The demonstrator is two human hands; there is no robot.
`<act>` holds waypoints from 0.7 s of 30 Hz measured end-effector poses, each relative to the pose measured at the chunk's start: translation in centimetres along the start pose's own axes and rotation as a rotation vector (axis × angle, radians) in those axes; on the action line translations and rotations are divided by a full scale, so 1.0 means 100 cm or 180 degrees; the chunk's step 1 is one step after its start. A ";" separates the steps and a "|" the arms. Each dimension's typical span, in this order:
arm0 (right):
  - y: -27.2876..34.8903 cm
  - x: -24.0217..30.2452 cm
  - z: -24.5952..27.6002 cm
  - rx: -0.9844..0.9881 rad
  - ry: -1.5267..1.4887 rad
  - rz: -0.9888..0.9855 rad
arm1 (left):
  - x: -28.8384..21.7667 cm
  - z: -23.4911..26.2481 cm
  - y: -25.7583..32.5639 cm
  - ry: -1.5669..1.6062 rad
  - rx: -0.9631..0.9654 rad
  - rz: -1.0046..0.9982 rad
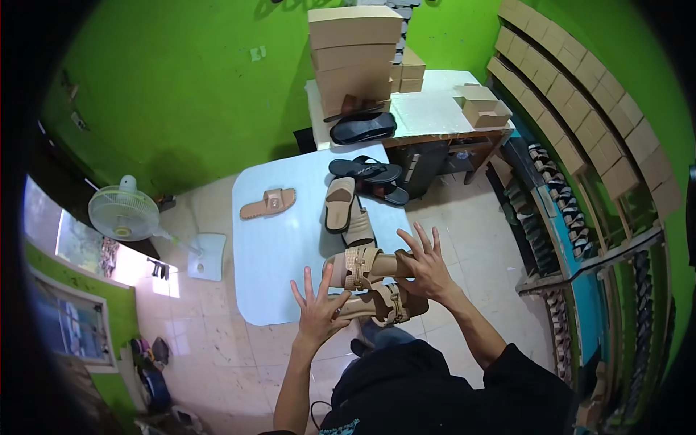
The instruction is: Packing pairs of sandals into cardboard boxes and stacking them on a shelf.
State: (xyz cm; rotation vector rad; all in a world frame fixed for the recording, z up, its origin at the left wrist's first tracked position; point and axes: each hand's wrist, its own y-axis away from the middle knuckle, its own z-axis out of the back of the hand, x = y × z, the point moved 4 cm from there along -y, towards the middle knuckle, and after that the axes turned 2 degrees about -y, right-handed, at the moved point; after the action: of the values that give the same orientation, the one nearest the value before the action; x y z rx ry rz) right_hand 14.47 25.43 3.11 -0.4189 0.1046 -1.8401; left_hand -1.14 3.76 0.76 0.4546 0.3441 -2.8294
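Your left hand [319,308] is splayed, its grip released, palm resting against the nearer tan sandal [380,304]. Your right hand [426,264], fingers spread too, presses the farther tan sandal [362,266]. Both sandals lie at the pale bench's [275,254] near edge. Beyond them lie a single tan sandal [269,203] and black sandals [370,174].

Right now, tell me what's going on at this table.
A person presses two tan strapped sandals between both palms at the near edge of the pale blue table, fingers spread. The left hand is against the lower sandal; the right hand is against the upper sandal. Further back lie a single tan sandal, a beige pair and black sandals.
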 end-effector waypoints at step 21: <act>0.162 -0.354 0.159 -0.0428 0.0349 -0.0433 | -0.311 -0.136 -0.258 -0.0060 0.0260 -0.0488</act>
State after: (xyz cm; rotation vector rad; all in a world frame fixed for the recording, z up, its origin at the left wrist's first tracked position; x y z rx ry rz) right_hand 43.32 55.92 5.22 -0.4274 0.2821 -1.9970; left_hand 23.79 38.26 3.51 0.4350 0.2711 -3.0041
